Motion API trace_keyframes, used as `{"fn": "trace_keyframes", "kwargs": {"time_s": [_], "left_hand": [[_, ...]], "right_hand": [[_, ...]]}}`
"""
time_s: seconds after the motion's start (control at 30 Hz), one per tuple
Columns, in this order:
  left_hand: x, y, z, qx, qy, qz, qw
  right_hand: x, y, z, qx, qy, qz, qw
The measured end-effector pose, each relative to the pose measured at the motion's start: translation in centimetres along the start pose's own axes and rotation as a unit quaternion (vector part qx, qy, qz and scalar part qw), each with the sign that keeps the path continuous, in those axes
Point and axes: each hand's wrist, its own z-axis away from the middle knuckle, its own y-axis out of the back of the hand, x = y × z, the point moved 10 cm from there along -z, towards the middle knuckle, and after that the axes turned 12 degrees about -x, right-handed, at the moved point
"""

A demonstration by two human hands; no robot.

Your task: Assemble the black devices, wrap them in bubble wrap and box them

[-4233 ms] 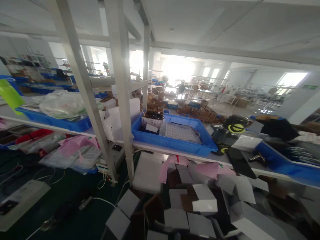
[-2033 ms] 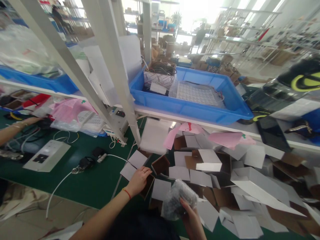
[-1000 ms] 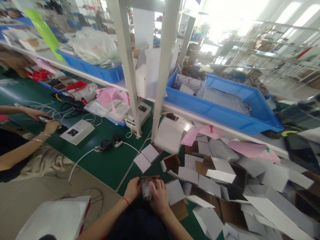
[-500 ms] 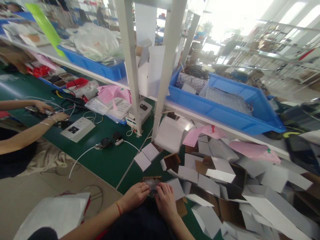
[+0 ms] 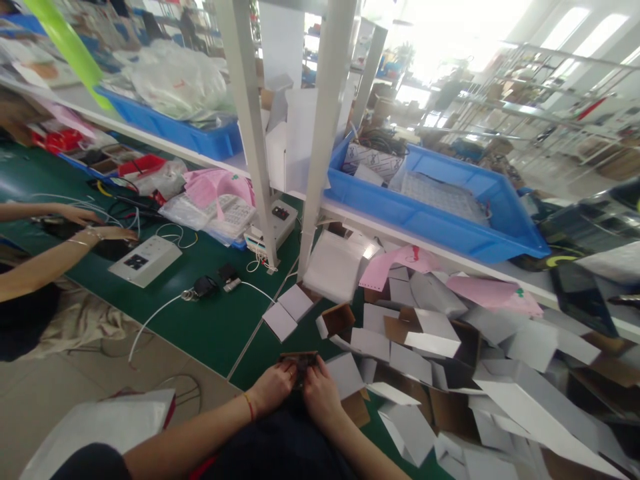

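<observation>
At the near edge of the green counter point(image 5: 215, 327), the left hand point(image 5: 273, 388) and right hand point(image 5: 320, 397) meet, both clamped on a small brown box point(image 5: 299, 362) with something dark inside. Just beyond lies a heap of white cartons point(image 5: 425, 340). Farther back, a blue tray point(image 5: 425, 225) stands above the counter's far edge.

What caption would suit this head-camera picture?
On a green bench, left hand and right hand hold a box beside heaped white cartons.
</observation>
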Motion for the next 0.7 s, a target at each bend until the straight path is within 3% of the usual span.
{"fn": "trace_keyframes", "kwargs": {"time_s": [0.13,0.23,0.33,0.43,0.5,0.6,0.7], "left_hand": [[-0.3,-0.9,-1.2,-0.009,0.015,0.021,1.000],[-0.3,0.9,-1.0,-0.001,0.015,0.039,0.999],[-0.6,4.1,1.6,0.021,0.023,0.064,0.997],[-3.1,6.3,5.7,0.067,0.132,0.140,0.979],[-4.0,5.8,7.4,0.072,0.160,0.221,0.959],[-3.6,3.3,7.6,0.042,0.110,0.291,0.950],[-3.5,0.8,6.9,-0.008,0.077,0.280,0.957]], "right_hand": [[-0.5,-1.6,-1.2,-0.020,-0.009,-0.055,0.998],[0.0,-0.5,-0.8,-0.018,-0.028,-0.137,0.990],[2.3,1.8,0.9,-0.001,-0.067,-0.235,0.970],[6.7,2.6,2.8,0.035,-0.177,-0.328,0.927],[9.0,1.2,3.0,0.024,-0.230,-0.393,0.890],[9.8,-1.9,1.1,-0.043,-0.231,-0.471,0.850],[9.6,-3.5,-0.8,-0.082,-0.229,-0.458,0.855]]}}
